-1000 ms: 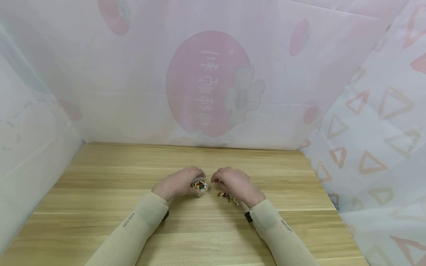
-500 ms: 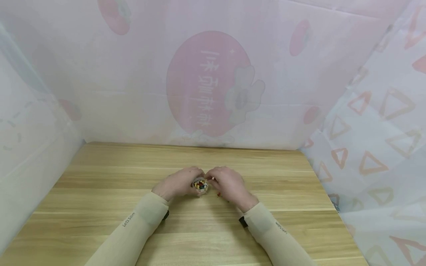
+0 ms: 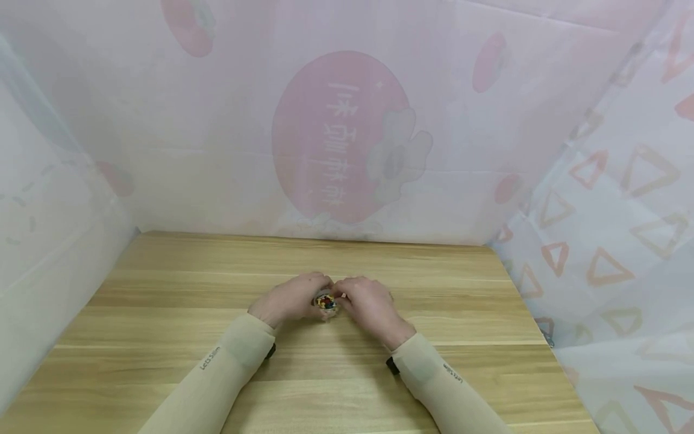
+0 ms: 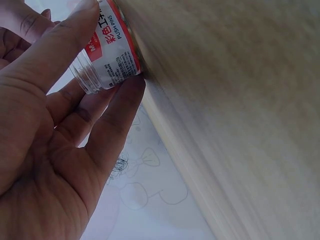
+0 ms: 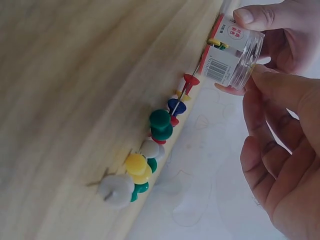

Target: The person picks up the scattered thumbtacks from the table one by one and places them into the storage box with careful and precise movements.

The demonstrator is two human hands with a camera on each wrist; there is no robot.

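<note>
My left hand (image 3: 295, 296) holds a small clear jar (image 4: 112, 55) upright on the table, thumb on one side and fingers on the other. Its label reads "PUSH PINS", and colourful push pins (image 3: 326, 302) show through its open mouth. At the rim is my right hand (image 3: 371, 306), its thumb and fingertips pinched together. A small pale spot, seemingly a push pin (image 3: 344, 295), shows at those fingertips. Loose push pins (image 5: 160, 125) in red, blue, green, white and yellow lie in a row beside the jar in the right wrist view; the right hand hides them in the head view.
The wood-grain table (image 3: 228, 259) runs back to a pink printed cloth (image 3: 228, 150). More printed cloth hangs at the left and right sides. Long beige sleeves cover both forearms.
My right hand has moved left from over the loose push pins to the jar's rim, then slightly downward there. The left hand and the jar have stayed in place.
</note>
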